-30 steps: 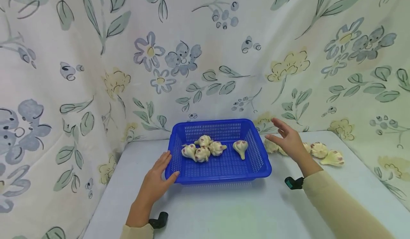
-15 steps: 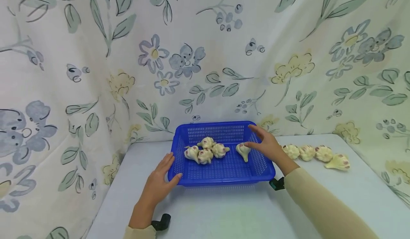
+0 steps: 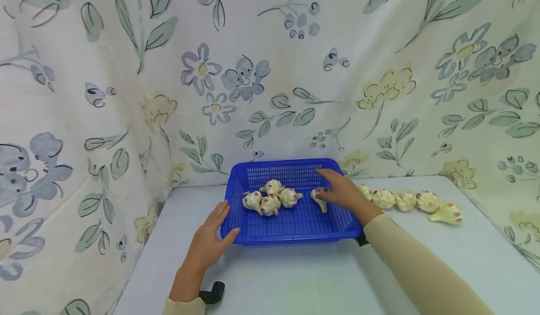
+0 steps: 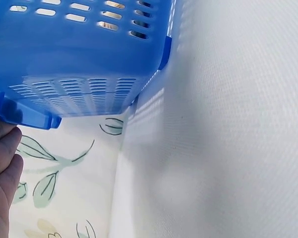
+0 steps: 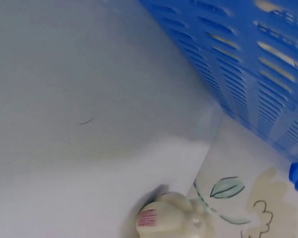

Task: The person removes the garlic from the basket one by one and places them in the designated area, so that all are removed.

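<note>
A blue plastic basket (image 3: 287,235) with slotted walls sits on the white table, holding several garlic bulbs. Some bulbs (image 3: 270,205) cluster toward its left side, and one garlic bulb (image 3: 321,205) lies apart on the right. My left hand (image 3: 208,240) rests at the basket's left rim, fingers straight and thumb at the front corner; its fingers (image 4: 5,153) also show by the rim in the left wrist view. My right hand (image 3: 343,193) reaches over the right wall, thumb and fingers spread by the lone bulb, partly covering it. Whether it touches the bulb is hard to tell.
To the right of the basket, several garlic bulbs (image 3: 405,201) lie in a row on the table (image 3: 295,277). One garlic bulb (image 5: 171,218) appears beside the basket in the right wrist view. A floral curtain (image 3: 295,71) hangs behind and along the left.
My right hand has moved left from outside the basket to over the lone garlic bulb inside. The left hand stays at the left rim. The head view has shifted slightly.
</note>
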Available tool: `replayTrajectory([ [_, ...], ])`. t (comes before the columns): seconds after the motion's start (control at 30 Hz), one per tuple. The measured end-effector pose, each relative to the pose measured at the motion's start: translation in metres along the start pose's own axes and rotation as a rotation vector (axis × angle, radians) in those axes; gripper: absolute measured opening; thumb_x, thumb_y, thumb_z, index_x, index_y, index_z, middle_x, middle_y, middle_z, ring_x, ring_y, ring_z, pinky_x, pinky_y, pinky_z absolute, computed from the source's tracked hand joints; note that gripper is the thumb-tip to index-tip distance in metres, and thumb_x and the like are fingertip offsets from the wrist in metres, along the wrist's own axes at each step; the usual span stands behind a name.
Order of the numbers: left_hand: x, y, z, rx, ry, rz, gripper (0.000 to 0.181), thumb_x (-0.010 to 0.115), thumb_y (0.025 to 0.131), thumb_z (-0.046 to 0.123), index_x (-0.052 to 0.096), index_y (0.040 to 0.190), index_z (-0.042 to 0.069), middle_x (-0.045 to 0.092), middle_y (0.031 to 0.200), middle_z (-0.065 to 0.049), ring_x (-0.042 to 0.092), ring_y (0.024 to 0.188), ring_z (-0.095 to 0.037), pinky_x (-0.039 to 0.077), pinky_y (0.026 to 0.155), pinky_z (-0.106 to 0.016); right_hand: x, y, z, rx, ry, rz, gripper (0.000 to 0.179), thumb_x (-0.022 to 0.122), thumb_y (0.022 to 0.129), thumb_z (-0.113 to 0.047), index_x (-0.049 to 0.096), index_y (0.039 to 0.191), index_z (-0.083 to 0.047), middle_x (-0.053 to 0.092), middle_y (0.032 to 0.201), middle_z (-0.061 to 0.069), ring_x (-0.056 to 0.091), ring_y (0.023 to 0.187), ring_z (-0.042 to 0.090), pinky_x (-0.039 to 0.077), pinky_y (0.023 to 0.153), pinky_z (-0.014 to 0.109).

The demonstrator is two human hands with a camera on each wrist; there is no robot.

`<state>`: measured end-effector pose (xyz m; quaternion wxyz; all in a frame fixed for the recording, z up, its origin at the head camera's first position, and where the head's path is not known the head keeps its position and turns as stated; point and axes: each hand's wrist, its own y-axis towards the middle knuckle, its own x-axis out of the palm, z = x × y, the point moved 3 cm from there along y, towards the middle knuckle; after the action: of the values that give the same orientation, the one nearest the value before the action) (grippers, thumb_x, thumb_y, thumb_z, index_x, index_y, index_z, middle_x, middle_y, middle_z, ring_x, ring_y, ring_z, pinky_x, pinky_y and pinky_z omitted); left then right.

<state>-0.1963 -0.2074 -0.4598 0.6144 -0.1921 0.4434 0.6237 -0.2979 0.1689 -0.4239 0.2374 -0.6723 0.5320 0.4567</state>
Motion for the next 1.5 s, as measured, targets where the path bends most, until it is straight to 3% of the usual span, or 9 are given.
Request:
replayTrajectory([
  [0.3,0.0,0.001,-0.002,0.014,-0.002,-0.001,0.074,0.067,0.09,0.046,0.042,0.15,0.01,0.034,0.16,-0.002,0.032,0.147,-0.031,0.034,0.112,-0.055,0.009,0.004,0.005,0.046,-0.148,-0.098,0.077,0.077,0.084,-0.035,0.043,0.15,-0.013,0.042,0.153,0.014,0.04,0.141,0.037,0.036,0.112,0.057],
  [0.57,0.0,0.0,-0.002,0.004,-0.012,-0.022,0.073,0.066,0.091,0.047,0.042,0.15,0.011,0.033,0.16,0.0,0.03,0.148,-0.029,0.034,0.113,-0.055,0.014,0.007,0.005,-0.059,-0.316,-0.127,0.077,0.082,0.077,-0.036,0.052,0.142,-0.006,0.056,0.142,0.014,0.046,0.136,0.034,0.012,0.123,0.053],
  [0.83,0.0,0.001,-0.001,0.002,-0.004,-0.015,0.074,0.067,0.091,0.046,0.041,0.15,0.011,0.033,0.16,-0.002,0.031,0.147,-0.031,0.034,0.112,-0.056,0.014,0.005,-0.002,-0.062,-0.497,-0.196,0.073,0.083,0.073,-0.043,0.061,0.133,-0.007,0.066,0.13,0.01,0.051,0.132,0.034,0.01,0.123,0.054],
  [1.03,0.001,0.001,-0.003,0.01,-0.004,-0.014,0.075,0.066,0.091,0.048,0.041,0.151,0.011,0.033,0.16,-0.002,0.03,0.148,-0.03,0.034,0.112,-0.055,0.016,0.006,-0.002,-0.05,-0.504,-0.242,0.07,0.083,0.074,-0.042,0.062,0.132,-0.009,0.069,0.125,0.008,0.059,0.125,0.029,0.007,0.123,0.054],
  [1.27,0.0,0.001,-0.002,0.014,-0.004,-0.01,0.074,0.065,0.091,0.048,0.041,0.15,0.011,0.033,0.16,-0.002,0.03,0.148,-0.03,0.034,0.112,-0.056,0.017,0.006,-0.001,-0.045,-0.496,-0.255,0.052,0.081,0.072,-0.047,0.073,0.113,-0.015,0.076,0.096,-0.003,0.068,0.107,0.023,0.006,0.123,0.054],
  [1.5,-0.001,0.001,0.0,0.01,0.001,-0.011,0.074,0.066,0.09,0.046,0.042,0.15,0.009,0.034,0.16,-0.003,0.031,0.147,-0.031,0.034,0.112,-0.056,0.016,0.004,-0.005,-0.047,-0.488,-0.26,0.048,0.081,0.074,-0.046,0.075,0.111,-0.017,0.076,0.099,-0.003,0.069,0.107,0.022,0.005,0.123,0.055],
])
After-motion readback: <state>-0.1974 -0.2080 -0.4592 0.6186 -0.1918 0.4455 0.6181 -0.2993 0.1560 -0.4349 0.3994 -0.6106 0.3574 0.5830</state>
